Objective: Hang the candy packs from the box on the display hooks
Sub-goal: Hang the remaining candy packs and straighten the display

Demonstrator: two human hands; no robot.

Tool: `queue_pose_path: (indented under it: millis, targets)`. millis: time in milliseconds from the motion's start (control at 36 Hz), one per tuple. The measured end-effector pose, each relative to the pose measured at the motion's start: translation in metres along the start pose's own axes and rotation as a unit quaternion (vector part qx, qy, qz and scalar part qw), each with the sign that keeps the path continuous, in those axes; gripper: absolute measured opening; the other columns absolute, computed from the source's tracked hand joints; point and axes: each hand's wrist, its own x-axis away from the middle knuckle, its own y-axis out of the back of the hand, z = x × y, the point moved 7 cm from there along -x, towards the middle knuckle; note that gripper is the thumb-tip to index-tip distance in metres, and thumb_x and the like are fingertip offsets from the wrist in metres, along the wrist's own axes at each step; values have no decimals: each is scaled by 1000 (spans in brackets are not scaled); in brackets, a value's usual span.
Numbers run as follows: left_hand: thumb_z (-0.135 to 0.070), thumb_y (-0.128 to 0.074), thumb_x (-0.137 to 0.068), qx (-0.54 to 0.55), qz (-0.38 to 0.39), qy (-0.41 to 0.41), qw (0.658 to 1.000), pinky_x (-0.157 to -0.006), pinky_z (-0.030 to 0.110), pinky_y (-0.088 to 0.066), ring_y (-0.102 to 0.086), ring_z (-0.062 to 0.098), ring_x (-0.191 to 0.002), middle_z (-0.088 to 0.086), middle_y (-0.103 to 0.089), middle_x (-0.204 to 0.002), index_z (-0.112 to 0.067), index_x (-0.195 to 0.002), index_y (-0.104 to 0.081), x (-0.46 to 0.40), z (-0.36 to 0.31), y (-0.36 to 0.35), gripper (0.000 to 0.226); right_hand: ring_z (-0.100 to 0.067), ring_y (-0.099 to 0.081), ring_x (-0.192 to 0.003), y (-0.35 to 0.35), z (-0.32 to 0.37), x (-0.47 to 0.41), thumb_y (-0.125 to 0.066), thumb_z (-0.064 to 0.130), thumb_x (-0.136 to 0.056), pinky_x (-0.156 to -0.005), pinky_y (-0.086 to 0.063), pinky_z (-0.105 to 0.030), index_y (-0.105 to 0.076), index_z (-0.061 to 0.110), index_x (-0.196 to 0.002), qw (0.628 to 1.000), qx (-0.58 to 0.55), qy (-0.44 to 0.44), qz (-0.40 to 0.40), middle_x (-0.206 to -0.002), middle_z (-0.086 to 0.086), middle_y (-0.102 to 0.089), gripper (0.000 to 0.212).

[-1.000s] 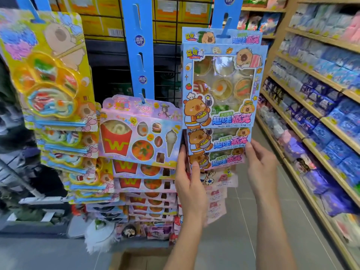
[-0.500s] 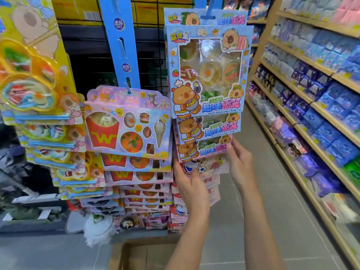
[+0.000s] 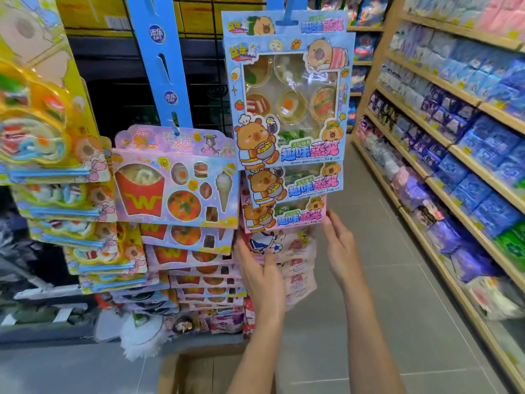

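1. The left hand (image 3: 262, 273) is reaching up with fingers (image 3: 269, 258) loosely spread, lying against the front of the pale pink football pack (image 3: 295, 245) at the lower part of the right-hand hanging column; whether it is gripping anything I cannot tell.
2. The right hand (image 3: 339, 248) is lying open along the right edge of the same column, its fingertips (image 3: 329, 216) touching the bottom corner of the pink-bordered capybara pack (image 3: 287, 216). It is not closing on anything.
3. Above both hands, more capybara packs are hanging in an overlapping stack; the large blue pack (image 3: 289, 100) is sitting at the front and top, on a blue hanging strip (image 3: 287, 7).
4. Compared with a second ago, both hands are sitting lower on the column: then they were flanking the capybara packs, now the left one is resting on the football pack beneath them.
5. Just left of the hands, the fries pack (image 3: 176, 177) is hanging on a second blue strip (image 3: 163, 66), touching the capybara column's left edge. Further left, yellow packs (image 3: 54, 123) are crowding that side.
6. The cardboard box (image 3: 196, 371) is standing open on the floor directly below the forearms.
7. To the right, bare grey floor (image 3: 383, 280) is lying open between the column and the wooden shelves (image 3: 443, 172).
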Motion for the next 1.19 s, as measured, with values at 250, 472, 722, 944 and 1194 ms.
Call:
queue_pose_path:
  millis: [250, 472, 722, 944, 1194]
  targets:
    - [-11, -55, -98, -53, -51, -42, 996, -110, 31, -34, -38, 3, -134, -19, -39, -147, -29, -149, -36, 8, 0, 15, 57, 1, -71, -89, -26, -43, 15, -11, 62, -100, -74, -47, -19, -72, 33, -107, 990, -38, -127, 45, -97, 7, -78, 69]
    - [3, -49, -96, 28, -86, 56, 994, -113, 45, -41, -45, 14, -134, -9, -40, -147, -26, -147, -37, 15, 47, 19, 60, 6, -66, -90, -29, -54, 18, -10, 54, -105, -82, -51, -22, -73, 33, -103, 987, -72, -143, 32, -88, 18, -75, 67]
    - [-4, -41, -97, 94, -33, 194, 976, -106, 40, -45, -55, 17, -122, -9, -57, -136, -34, -144, -42, 0, 71, 12, 56, -11, -66, -105, -32, -71, 20, -13, 59, -103, -106, -47, -46, -72, 37, -106, 986, -54, -149, 52, -102, 13, -72, 63]
    - [-8, -47, -94, 29, 39, 148, 988, -99, 46, -53, -58, 19, -119, -9, -53, -135, -46, -139, -47, -1, 80, 13, 59, -7, -67, -95, -31, -82, 21, -14, 58, -104, -88, -52, -30, -73, 30, -110, 986, -41, -155, 51, -95, 12, -72, 66]
    - [-13, -54, -99, 30, 65, 163, 984, -102, 43, -50, -57, 17, -121, -10, -60, -127, -37, -137, -46, -2, 83, 16, 46, -3, -63, -95, -30, -92, 27, -12, 59, -103, -82, -43, -22, -66, 41, -101, 979, -66, -177, 72, -101, 14, -69, 57]
